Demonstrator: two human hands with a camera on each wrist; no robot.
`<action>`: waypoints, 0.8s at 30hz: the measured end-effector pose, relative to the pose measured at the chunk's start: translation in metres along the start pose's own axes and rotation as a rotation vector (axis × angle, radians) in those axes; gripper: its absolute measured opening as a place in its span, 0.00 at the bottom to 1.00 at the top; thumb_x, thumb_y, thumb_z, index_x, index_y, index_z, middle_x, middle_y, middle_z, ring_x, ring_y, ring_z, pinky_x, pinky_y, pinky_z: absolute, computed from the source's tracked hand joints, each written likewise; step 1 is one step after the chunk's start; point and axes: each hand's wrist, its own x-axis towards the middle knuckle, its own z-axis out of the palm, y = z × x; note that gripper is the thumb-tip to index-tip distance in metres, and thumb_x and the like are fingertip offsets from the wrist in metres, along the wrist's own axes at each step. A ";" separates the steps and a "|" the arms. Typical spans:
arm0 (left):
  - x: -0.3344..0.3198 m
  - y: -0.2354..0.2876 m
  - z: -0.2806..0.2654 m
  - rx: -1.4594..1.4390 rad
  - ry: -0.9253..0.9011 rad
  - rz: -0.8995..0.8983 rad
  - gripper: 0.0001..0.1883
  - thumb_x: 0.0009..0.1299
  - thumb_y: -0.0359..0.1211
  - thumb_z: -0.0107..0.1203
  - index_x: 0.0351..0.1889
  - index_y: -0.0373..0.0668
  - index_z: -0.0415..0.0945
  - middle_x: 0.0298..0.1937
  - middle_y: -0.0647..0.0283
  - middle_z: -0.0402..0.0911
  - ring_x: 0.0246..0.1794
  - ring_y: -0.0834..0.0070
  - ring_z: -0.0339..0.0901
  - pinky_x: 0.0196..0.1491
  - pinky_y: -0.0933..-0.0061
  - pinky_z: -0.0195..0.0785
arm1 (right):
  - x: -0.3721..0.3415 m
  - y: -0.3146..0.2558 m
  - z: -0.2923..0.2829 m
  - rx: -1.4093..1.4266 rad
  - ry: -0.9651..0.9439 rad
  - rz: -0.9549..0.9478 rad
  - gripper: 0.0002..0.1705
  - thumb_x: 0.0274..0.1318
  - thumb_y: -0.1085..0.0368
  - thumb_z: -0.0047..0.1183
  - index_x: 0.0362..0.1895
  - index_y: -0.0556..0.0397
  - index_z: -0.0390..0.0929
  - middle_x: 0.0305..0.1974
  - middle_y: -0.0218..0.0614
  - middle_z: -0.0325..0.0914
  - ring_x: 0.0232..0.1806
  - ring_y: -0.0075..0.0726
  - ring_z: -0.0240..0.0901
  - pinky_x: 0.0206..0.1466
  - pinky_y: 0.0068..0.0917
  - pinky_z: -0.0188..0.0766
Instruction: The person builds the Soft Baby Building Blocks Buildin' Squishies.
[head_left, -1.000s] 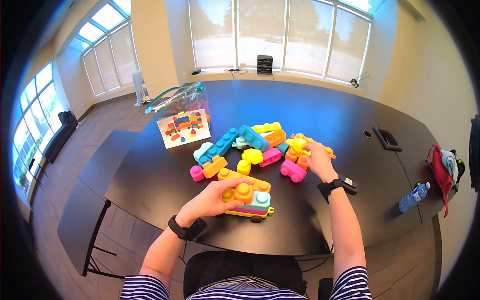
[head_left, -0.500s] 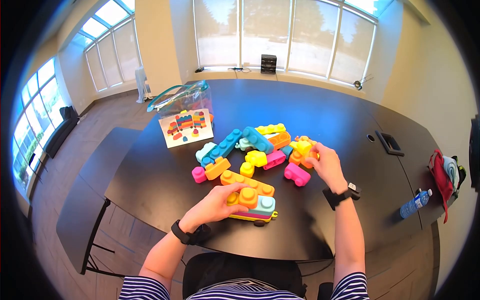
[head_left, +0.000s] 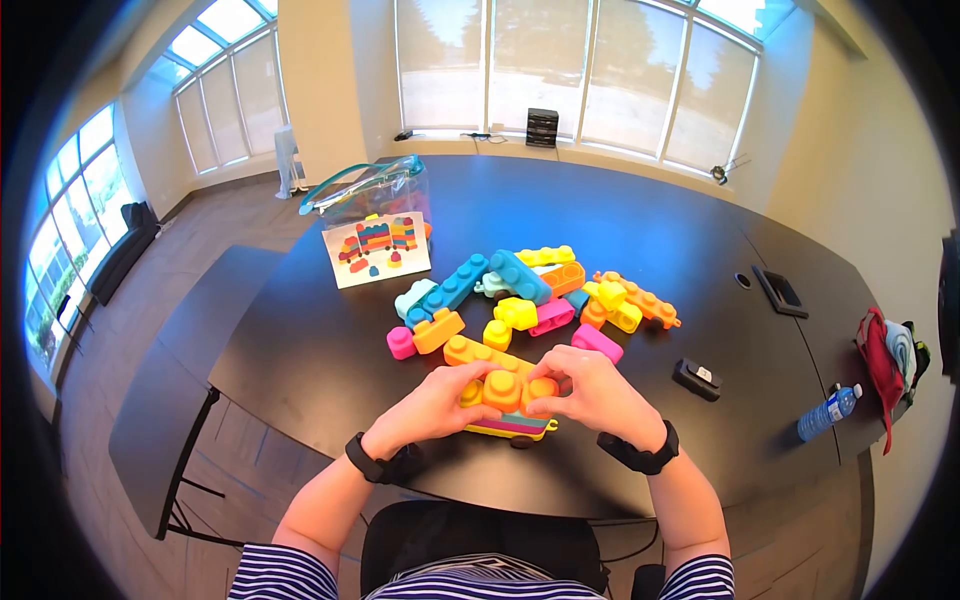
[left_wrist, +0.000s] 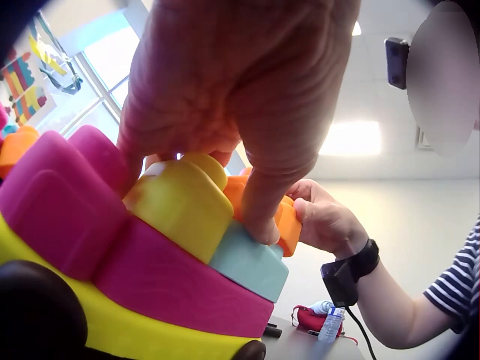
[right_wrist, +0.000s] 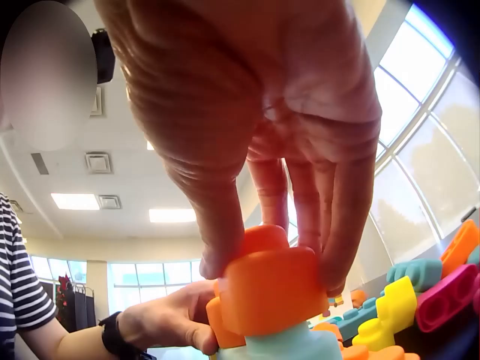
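My right hand point(head_left: 598, 395) has come from loose plastic blocks point(head_left: 515, 314) to wheeled yellow-magenta stack point(left_wrist: 180, 281); its fingers pinch orange plastic block point(right_wrist: 274, 292) over light-blue block point(left_wrist: 251, 262); left hand point(head_left: 428, 405) grips neighbouring orange block point(head_left: 501, 390); now both hands meet there.

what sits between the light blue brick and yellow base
A magenta brick, between the light blue brick and yellow base; the left wrist view shows it.

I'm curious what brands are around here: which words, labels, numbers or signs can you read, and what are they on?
No text can be read.
Water bottle: label too small.
Small black device: white sticker too small.
Card by the clear bag: block pictures; any lettering too small.
Toy blocks: no lettering that I can make out.
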 end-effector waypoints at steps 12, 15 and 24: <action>0.000 -0.012 -0.019 0.339 -0.104 -0.004 0.42 0.57 0.54 0.80 0.66 0.43 0.79 0.59 0.48 0.85 0.61 0.48 0.82 0.63 0.55 0.76 | 0.122 0.049 -0.076 -0.204 -0.212 0.001 0.28 0.57 0.49 0.74 0.56 0.53 0.88 0.58 0.46 0.86 0.60 0.53 0.82 0.66 0.41 0.76; -0.001 -0.013 -0.019 0.340 -0.143 -0.064 0.40 0.57 0.53 0.80 0.64 0.43 0.80 0.53 0.48 0.88 0.56 0.46 0.84 0.58 0.52 0.78 | 0.189 0.100 -0.055 -0.233 -0.116 -0.011 0.33 0.53 0.46 0.75 0.60 0.49 0.86 0.56 0.50 0.85 0.60 0.57 0.80 0.66 0.44 0.76; -0.006 -0.028 -0.022 0.151 -0.185 -0.118 0.39 0.56 0.42 0.81 0.65 0.51 0.73 0.50 0.52 0.88 0.55 0.48 0.84 0.54 0.50 0.77 | 0.294 0.105 0.060 -0.611 -0.429 0.105 0.46 0.44 0.70 0.75 0.71 0.32 0.79 0.72 0.37 0.73 0.81 0.51 0.60 0.80 0.75 0.54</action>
